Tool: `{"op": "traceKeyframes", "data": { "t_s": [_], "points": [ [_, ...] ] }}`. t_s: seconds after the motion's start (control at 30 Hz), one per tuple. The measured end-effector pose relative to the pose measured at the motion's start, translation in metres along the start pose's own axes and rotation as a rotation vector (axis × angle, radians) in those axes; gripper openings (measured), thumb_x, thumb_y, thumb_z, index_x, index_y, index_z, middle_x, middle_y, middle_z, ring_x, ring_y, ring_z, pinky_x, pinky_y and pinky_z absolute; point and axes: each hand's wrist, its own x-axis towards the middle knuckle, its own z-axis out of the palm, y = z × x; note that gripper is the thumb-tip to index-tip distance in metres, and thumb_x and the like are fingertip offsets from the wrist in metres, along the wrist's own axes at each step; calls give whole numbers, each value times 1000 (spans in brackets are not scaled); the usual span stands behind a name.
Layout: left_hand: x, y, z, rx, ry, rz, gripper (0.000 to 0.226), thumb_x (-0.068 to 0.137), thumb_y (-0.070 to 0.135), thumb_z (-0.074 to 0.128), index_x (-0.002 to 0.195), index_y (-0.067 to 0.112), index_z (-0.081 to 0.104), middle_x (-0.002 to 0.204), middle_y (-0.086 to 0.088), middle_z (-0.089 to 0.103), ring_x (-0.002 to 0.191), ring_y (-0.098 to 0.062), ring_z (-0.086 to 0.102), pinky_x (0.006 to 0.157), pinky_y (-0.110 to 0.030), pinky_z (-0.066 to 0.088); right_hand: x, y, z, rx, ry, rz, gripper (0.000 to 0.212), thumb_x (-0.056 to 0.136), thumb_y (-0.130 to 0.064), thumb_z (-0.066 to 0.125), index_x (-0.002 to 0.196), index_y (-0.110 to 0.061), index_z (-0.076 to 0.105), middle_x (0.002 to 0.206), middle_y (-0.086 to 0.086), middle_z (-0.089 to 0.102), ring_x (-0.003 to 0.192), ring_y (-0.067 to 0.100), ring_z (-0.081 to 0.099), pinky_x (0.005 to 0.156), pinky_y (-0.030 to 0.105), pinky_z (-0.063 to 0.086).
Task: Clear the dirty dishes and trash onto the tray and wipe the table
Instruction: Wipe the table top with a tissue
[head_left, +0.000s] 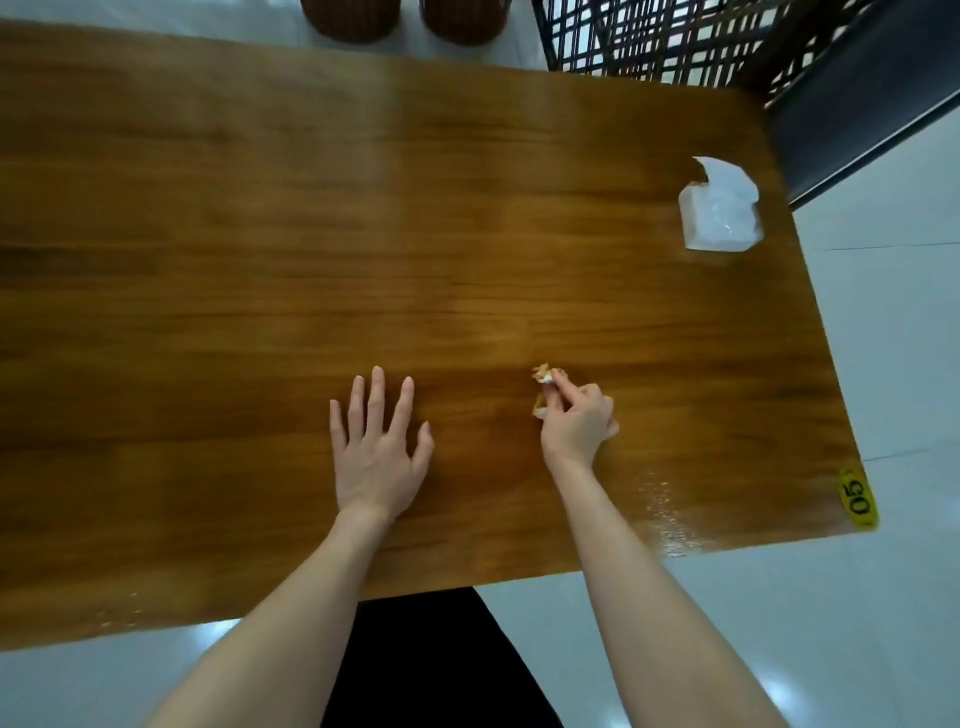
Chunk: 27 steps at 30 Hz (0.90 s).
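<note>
Our right hand (576, 421) pinches a paper scrap (544, 374) running 12 to 6 o'clock; our left hand (376, 447) lies wide on the bench (260, 260).

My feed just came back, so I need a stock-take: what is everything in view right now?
table: one, brown wood, fills most of the view
crumpled scrap: one, maybe two bits, white and tan, right of centre towards the near edge
tissue pack: one, clear and white, far right of the table
number sticker: one, yellow with black 05, near right corner
woven items: two, brown, beyond the far edge, cut off
lattice frame: one, black, beyond the far right corner
left hand: one, flat on the table, fingers spread
right hand: one, fingers pinch the crumpled scrap
</note>
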Motion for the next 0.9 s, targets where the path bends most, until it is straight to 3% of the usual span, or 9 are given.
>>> {"op": "traceKeyframes", "data": {
  "t_s": [0.17,0.3,0.4,0.5,0.67,0.9],
  "points": [
    [1,2,0,4,-15,9,63,93,54,28,149,25,32,160,-9,19,148,-29,8,117,-47,-4,28,19,-24,19,88,182,29,96,-20,57,123,-17,65,95,-2,49,108,23,43,97,36,19],
    [4,7,-3,-3,-24,-10,65,91,55,29,147,23,37,159,-11,20,148,-29,8,117,-49,-5,-1,5,-2,26,-13,35,28,94,-17,58,121,-17,67,95,1,55,102,22,44,84,28,16],
    [8,20,-5,-11,-15,-5,65,91,54,30,146,20,40,158,-12,22,147,-29,10,117,-49,-5,-13,3,6,-2,-65,-82,28,93,-16,60,120,-18,67,92,0,56,97,20,45,82,26,17],
    [11,56,1,-32,-25,60,63,92,51,34,147,21,38,158,-12,23,147,-30,14,117,-50,-1,8,17,-9,-9,-61,-99,28,92,-17,62,120,-18,67,94,2,59,96,17,44,82,26,18],
    [17,127,18,-49,-32,133,60,94,49,35,146,21,39,157,-13,25,146,-31,16,117,-51,2,73,58,-56,29,29,31,27,94,-18,59,120,-17,67,101,5,60,104,22,44,86,28,17],
    [27,249,49,-55,-20,90,61,95,52,29,148,24,35,159,-11,22,148,-30,11,117,-50,-3,175,131,-144,-8,60,147,28,95,-18,57,122,-18,65,109,7,60,110,24,44,99,40,21]
  ]
}}
